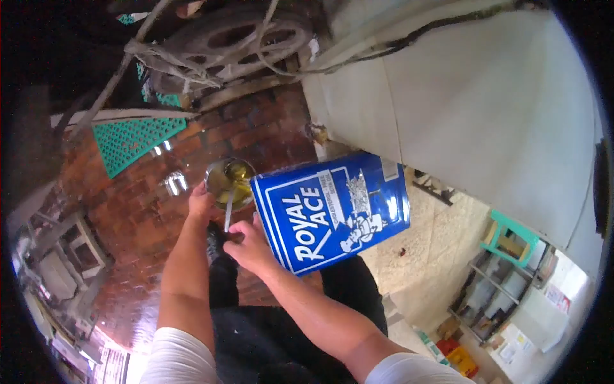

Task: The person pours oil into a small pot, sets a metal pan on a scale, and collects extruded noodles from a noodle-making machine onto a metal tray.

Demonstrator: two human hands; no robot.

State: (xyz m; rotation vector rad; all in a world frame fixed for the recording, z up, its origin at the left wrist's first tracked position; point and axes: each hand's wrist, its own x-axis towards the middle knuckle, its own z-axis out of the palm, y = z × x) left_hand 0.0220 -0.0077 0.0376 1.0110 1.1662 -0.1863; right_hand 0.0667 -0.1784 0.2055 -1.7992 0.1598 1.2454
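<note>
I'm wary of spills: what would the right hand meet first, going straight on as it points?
The right hand would likely meet the pale strip at or near its fingertips, then perhaps the round container; depth is unclear.

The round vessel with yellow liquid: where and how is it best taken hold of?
Likely the round vessel suits a grip on its rim at the picture's left, approached from that side, where the left hand is. The blue tin crowds the opposite side, and the yellow liquid inside favours a level hold.
</note>
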